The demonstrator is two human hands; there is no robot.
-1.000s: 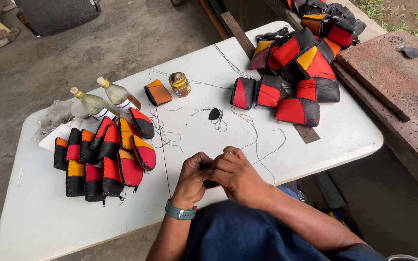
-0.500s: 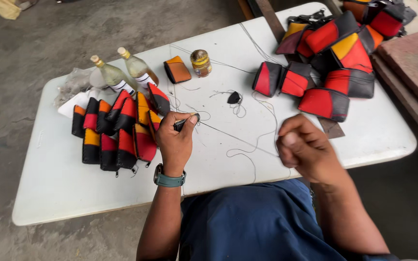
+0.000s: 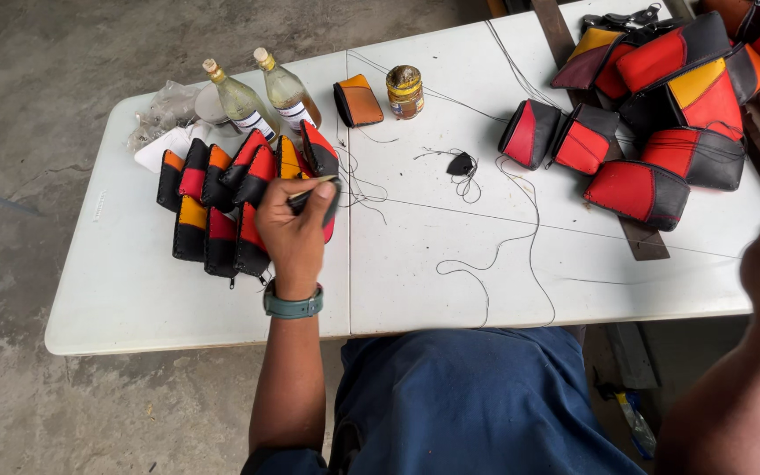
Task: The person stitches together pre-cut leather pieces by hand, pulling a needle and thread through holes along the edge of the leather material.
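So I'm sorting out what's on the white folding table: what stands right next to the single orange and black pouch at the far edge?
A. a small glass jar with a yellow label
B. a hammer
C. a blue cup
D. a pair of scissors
A: the small glass jar with a yellow label stands just right of the single orange and black pouch, with two clear glass bottles on the pouch's other side.

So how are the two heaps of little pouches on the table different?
The left heap of pouches is packed tight in rows, under the left hand; the right heap of pouches lies looser and spread out. The left pouches look flatter, the right ones bulkier. Both mix black, red, orange and yellow panels on the white table.
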